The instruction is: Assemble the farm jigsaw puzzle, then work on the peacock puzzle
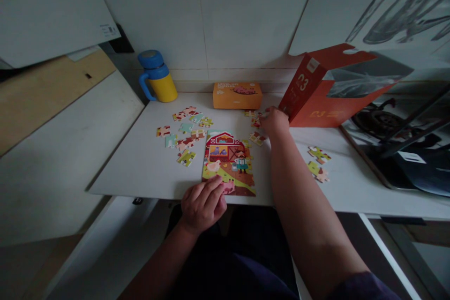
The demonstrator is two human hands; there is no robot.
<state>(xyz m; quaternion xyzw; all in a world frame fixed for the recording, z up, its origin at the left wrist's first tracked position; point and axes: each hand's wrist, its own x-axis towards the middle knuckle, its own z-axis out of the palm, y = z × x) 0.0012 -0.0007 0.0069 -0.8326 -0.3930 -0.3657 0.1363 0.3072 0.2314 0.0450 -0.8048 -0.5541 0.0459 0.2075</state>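
Note:
A farm-scene jigsaw puzzle with a red barn, a hen and a farmer lies in front of me. Over its lower left corner rests my left hand, fingers bent and pressed together; what is beneath them is hidden. Farther off, my right hand reaches to a small group of loose puzzle pieces right of the puzzle. Its fingers curl down at a puzzle piece, their tips partly hidden. More loose pieces are spread left of the puzzle, and several others lie beyond my right forearm.
An orange puzzle box stands at the back of the white table. A large red-orange open carton stands right of it. A blue and yellow mug is at the back left. Dark equipment fills the right side.

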